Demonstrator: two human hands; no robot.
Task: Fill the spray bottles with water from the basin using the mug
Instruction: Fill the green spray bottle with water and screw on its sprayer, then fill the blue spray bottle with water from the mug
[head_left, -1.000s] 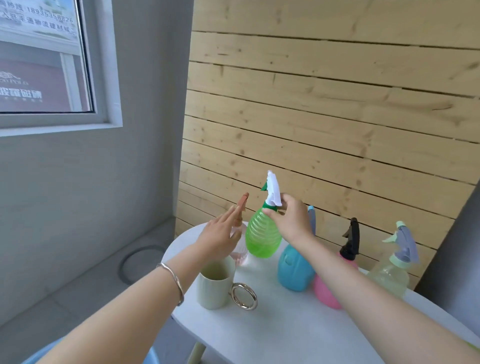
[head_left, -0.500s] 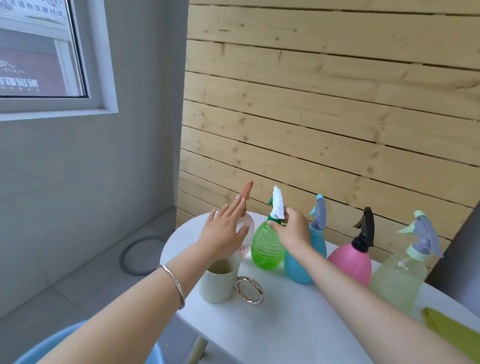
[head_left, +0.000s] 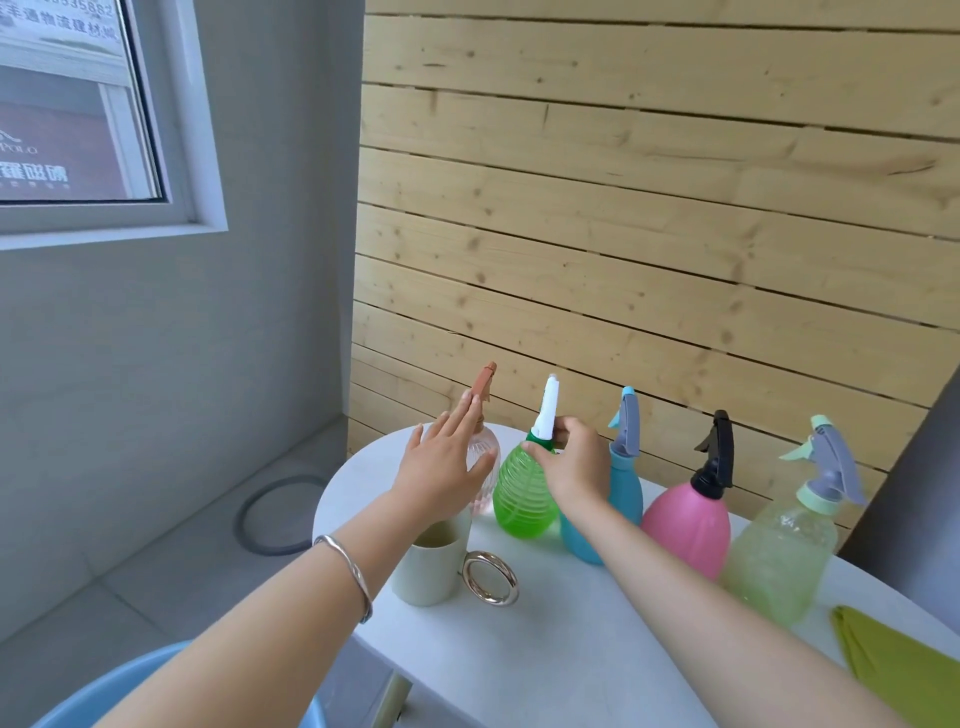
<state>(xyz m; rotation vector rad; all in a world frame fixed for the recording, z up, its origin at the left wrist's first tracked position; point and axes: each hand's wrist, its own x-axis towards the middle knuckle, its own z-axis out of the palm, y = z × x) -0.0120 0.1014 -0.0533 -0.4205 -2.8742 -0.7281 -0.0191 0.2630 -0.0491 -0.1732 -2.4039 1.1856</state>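
Note:
Several spray bottles stand in a row on the white table (head_left: 545, 649). My right hand (head_left: 569, 465) pinches the neck of the green bottle (head_left: 519, 493), just below its white spray head. My left hand (head_left: 441, 467) hovers with straight fingers in front of the clear bottle (head_left: 483, 452) with a brown head. Right of these stand a blue bottle (head_left: 623, 488), a pink bottle (head_left: 685, 525) and a pale green bottle (head_left: 784, 545). The cream mug (head_left: 431, 571) with a metal ring handle stands below my left hand. The blue basin (head_left: 104, 696) shows at the bottom left.
A green cloth (head_left: 893, 665) lies on the table at the right. A wooden slat wall backs the table. A grey floor with a round drain ring (head_left: 280, 514) lies to the left, under a window.
The green bottle has come down from mid-air and now stands on the table in the row, my right hand still on its neck. My left hand stayed open beside it.

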